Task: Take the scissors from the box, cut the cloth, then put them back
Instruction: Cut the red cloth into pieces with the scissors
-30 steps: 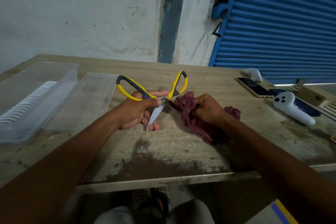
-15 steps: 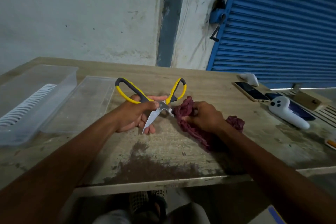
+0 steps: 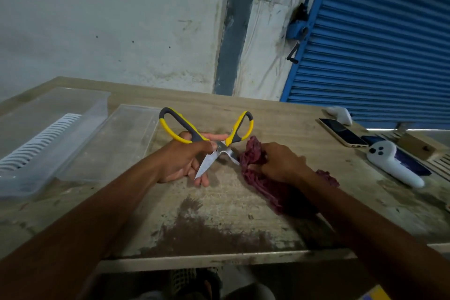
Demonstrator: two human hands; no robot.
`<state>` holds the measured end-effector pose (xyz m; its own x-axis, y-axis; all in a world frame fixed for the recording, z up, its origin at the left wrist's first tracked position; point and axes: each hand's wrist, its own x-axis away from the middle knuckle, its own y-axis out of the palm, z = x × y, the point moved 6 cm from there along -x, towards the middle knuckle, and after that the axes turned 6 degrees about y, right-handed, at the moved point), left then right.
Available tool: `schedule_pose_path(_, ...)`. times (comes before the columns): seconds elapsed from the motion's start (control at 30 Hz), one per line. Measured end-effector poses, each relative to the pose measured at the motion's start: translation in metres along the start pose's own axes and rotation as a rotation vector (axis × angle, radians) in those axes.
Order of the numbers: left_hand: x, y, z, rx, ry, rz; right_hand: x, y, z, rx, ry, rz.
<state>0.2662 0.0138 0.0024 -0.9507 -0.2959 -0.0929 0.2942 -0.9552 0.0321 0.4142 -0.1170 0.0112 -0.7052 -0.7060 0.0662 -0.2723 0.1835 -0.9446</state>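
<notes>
The yellow-and-grey scissors (image 3: 194, 134) stand spread wide open in my left hand (image 3: 181, 162), which grips them around the pivot with the handles pointing away from me. One blade points down toward me; the other reaches right and touches the edge of the crumpled maroon cloth (image 3: 253, 153). My right hand (image 3: 280, 163) presses down on the cloth and pinches its left end on the wooden table (image 3: 219, 221). The clear plastic box (image 3: 51, 129) sits open at the far left, with a white slotted insert inside.
The box's clear lid (image 3: 109, 143) lies flat between the box and my left hand. At the right are two phones (image 3: 343, 133), a white controller (image 3: 394, 165) and a second white controller (image 3: 341, 114) further back. A blue shutter stands behind.
The scissors and both hands have hardly shifted on the table. The right blade has come closer to the cloth's left edge. The camera has tilted slightly.
</notes>
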Motion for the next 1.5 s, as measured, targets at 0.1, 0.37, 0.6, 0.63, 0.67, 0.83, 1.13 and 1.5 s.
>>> schedule_pose_path(0.1,-0.003,-0.003,-0.002,-0.007,-0.007,0.023,-0.001,-0.007,-0.009,-0.053,-0.027,0.052)
schedule_pose_path(0.37,-0.001,-0.003,-0.003,-0.007,-0.004,-0.002,-0.002,0.002,-0.013,-0.024,-0.020,-0.012)
schedule_pose_path(0.6,0.008,0.003,0.005,0.017,0.153,0.090,0.036,-0.031,-0.005,-0.156,-0.065,0.156)
schedule_pose_path(0.63,0.006,0.002,0.006,0.029,0.183,0.145,0.049,-0.035,-0.010,-0.245,-0.090,0.234)
schedule_pose_path(0.67,0.004,0.003,0.007,0.031,0.209,0.195,0.062,-0.037,-0.020,-0.290,-0.148,0.310)
schedule_pose_path(0.83,0.003,0.022,-0.007,0.279,0.155,0.309,0.074,-0.005,-0.070,-0.276,-0.291,0.529)
schedule_pose_path(1.13,0.010,0.021,-0.014,0.353,0.042,0.222,0.085,0.015,-0.084,-0.249,-0.435,0.387)
schedule_pose_path(1.5,0.024,0.028,-0.002,0.215,0.076,-0.187,0.095,0.016,-0.049,-0.552,-0.478,-0.055)
